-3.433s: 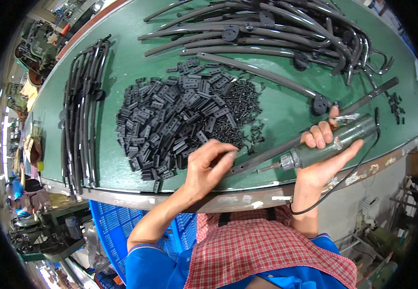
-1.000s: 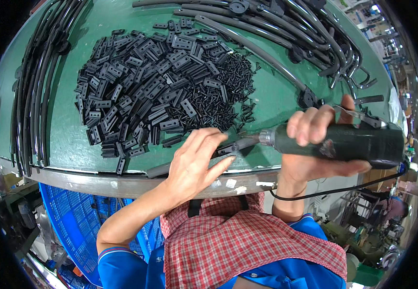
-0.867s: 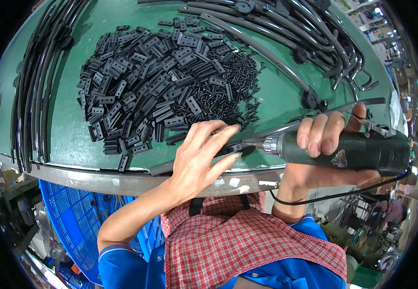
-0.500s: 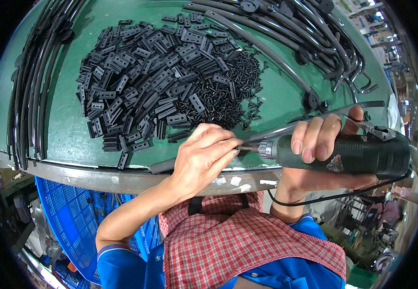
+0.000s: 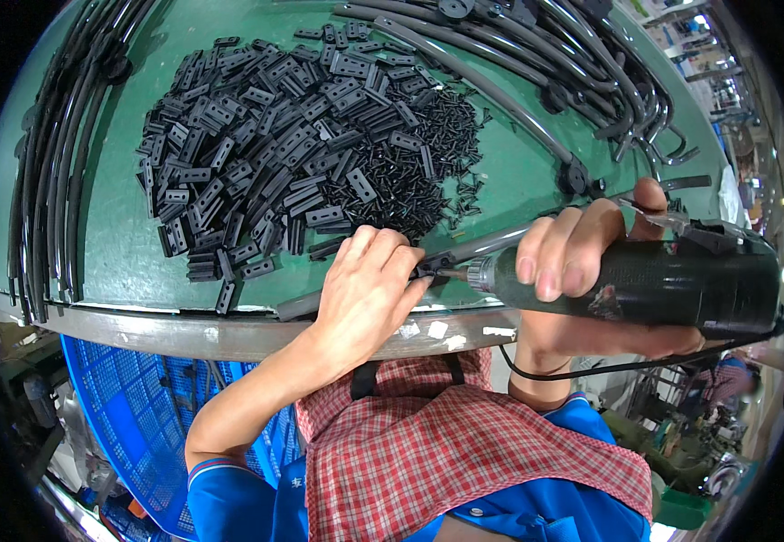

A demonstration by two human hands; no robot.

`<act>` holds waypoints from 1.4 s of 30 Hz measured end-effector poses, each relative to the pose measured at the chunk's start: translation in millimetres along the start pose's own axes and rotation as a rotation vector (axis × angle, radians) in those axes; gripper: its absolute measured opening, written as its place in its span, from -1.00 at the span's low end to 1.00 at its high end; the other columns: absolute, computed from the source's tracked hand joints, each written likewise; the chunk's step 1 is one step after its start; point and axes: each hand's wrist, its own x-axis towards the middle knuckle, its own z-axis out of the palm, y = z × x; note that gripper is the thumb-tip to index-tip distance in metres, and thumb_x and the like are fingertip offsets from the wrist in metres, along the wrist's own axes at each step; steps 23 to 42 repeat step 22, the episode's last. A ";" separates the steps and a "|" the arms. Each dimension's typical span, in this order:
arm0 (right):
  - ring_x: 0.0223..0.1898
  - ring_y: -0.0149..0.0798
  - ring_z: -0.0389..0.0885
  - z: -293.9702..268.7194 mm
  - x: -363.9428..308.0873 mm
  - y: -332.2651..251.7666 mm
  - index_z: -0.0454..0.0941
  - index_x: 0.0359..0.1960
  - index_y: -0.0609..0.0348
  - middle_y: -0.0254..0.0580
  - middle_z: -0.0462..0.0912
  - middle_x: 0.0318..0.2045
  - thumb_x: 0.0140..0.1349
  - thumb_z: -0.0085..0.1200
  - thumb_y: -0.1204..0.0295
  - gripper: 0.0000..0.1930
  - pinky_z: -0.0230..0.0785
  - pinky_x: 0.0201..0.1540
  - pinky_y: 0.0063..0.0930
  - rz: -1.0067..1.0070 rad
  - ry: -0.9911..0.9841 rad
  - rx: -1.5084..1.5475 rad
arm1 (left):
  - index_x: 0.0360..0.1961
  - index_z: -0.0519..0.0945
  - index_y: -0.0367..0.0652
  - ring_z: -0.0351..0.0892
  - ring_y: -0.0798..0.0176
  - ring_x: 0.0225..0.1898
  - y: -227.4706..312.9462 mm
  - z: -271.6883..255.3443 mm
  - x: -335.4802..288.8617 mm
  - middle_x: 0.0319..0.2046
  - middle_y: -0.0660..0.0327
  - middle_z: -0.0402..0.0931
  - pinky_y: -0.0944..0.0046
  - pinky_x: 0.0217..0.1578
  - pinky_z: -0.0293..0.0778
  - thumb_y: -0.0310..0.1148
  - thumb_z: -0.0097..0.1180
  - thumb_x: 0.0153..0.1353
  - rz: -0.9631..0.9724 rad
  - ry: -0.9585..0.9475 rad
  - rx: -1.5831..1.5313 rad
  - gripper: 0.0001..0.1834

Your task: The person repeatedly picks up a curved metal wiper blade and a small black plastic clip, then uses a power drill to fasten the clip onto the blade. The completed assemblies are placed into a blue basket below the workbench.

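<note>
My right hand point(image 5: 568, 257) is wrapped round a dark green electric screwdriver point(image 5: 672, 287), held level with its bit pointing left. The bit's tip meets a small black fitting point(image 5: 434, 264) on a long dark metal tube point(image 5: 500, 240) lying along the table's near edge. My left hand point(image 5: 365, 285) is closed over that tube, its fingertips and thumb next to the fitting. Part of the tube is hidden under this hand; its left end point(image 5: 300, 307) shows beyond the wrist. Whether a screw sits at the bit cannot be made out.
On the green table point(image 5: 121, 217) lie a heap of black slotted blocks point(image 5: 247, 144) and a pile of black screws point(image 5: 410, 185). Bent dark tubes point(image 5: 536, 59) fill the far right, more tubes point(image 5: 67, 154) the left. A blue plastic basket point(image 5: 130, 397) stands below the metal table edge.
My right hand has brought the screwdriver slightly left. My left fingers have shifted left off the bit, so the small black fitting now shows. The view has moved a little.
</note>
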 end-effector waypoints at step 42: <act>-0.74 -0.41 0.22 -76.6 -76.7 -27.6 0.26 0.24 0.19 -0.39 0.22 -0.70 0.15 -0.12 -0.32 -0.14 0.22 -0.64 -0.41 0.152 0.478 0.394 | -0.21 0.58 -0.25 0.60 0.01 -0.28 1.8 -5.4 1.9 -0.28 0.08 0.56 0.17 -0.31 0.53 -0.37 0.23 0.08 -0.108 -0.091 -0.079 -0.74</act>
